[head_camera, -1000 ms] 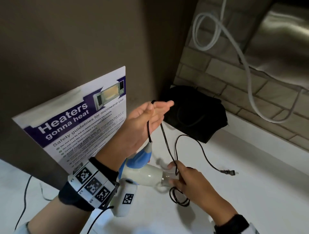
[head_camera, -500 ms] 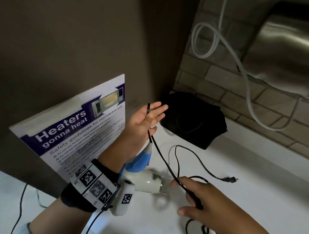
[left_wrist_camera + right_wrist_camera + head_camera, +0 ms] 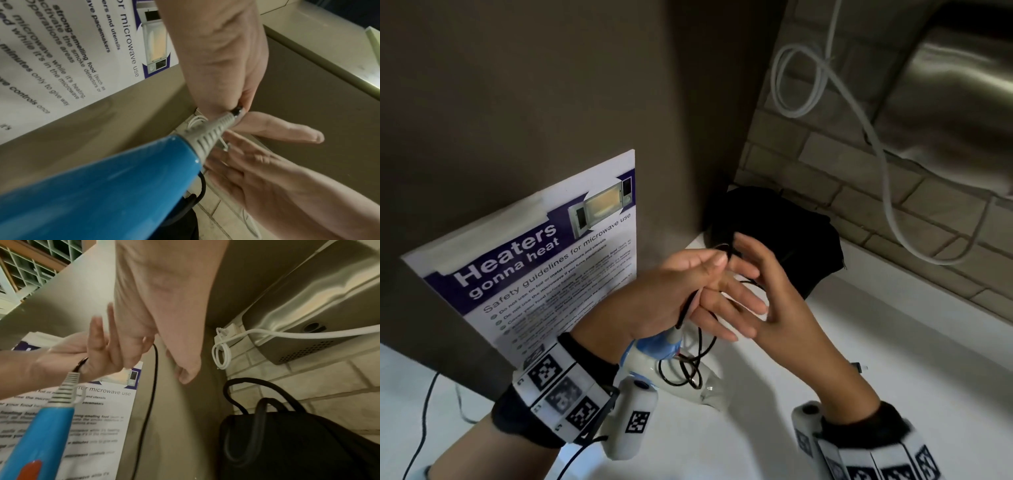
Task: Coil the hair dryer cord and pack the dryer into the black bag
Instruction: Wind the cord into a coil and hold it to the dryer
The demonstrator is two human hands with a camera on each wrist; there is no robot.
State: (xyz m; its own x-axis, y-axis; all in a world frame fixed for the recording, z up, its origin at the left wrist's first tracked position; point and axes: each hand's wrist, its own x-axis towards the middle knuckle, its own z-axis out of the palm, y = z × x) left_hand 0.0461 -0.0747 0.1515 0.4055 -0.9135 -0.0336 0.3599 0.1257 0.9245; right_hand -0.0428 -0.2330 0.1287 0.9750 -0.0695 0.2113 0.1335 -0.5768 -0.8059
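My left hand (image 3: 722,287) is raised with straight fingers. The black cord (image 3: 154,386) is looped over it between thumb and palm. My right hand (image 3: 743,253) pinches the cord at the left hand's thumb tip. Loose loops of cord hang under both hands. The white and blue hair dryer (image 3: 643,359) is below the left wrist; its blue handle (image 3: 102,186) points up at the left palm. The plug (image 3: 859,368) lies on the counter to the right. The black bag (image 3: 791,233) sits in the corner behind the hands, its handles (image 3: 246,386) up.
A microwave safety poster (image 3: 534,274) leans on the brown wall at the left. A white cable (image 3: 887,171) loops over the brick wall beneath a steel appliance (image 3: 962,102). The white counter (image 3: 911,359) stretches right. A thin black wire (image 3: 421,411) trails at far left.
My right hand rose from counter level to the left hand's thumb tip, carrying the cord up. More cord now hangs in loops beneath the hands. The left hand stayed raised.
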